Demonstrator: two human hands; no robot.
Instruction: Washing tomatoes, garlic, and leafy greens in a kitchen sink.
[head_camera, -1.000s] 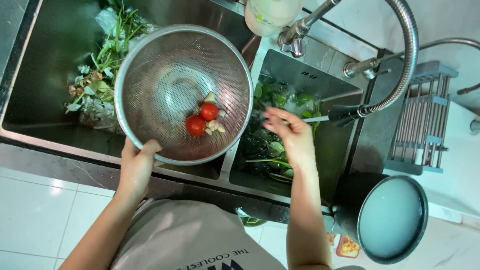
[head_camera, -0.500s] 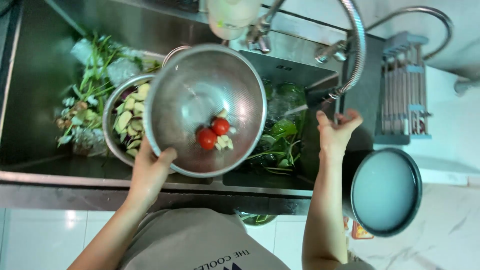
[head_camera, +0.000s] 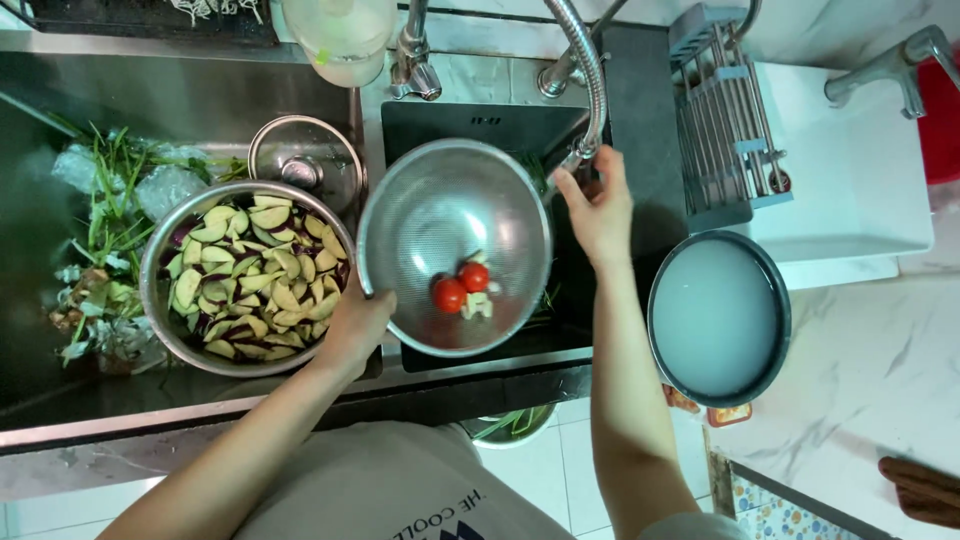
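My left hand (head_camera: 358, 322) grips the near rim of a round metal mesh strainer (head_camera: 440, 215), holding it over the right sink basin. Two small red tomatoes (head_camera: 460, 286) and a few pale garlic cloves (head_camera: 477, 305) lie in its bottom. My right hand (head_camera: 598, 205) reaches up to the spray head of the flexible metal faucet hose (head_camera: 586, 70), fingers closed around its end. To the left, a steel bowl (head_camera: 157, 300) full of sliced eggplant sits in the left basin.
Leafy scraps and plastic (head_camera: 105, 230) lie at the far left of the sink. A small steel lid (head_camera: 305, 160) rests behind the bowl. A dark pan of cloudy water (head_camera: 718, 315) and a dish rack (head_camera: 722, 110) stand on the right counter.
The strainer has shifted right over the right basin, showing the eggplant bowl beside it. My right hand rose from beside the basin to the faucet spray head.
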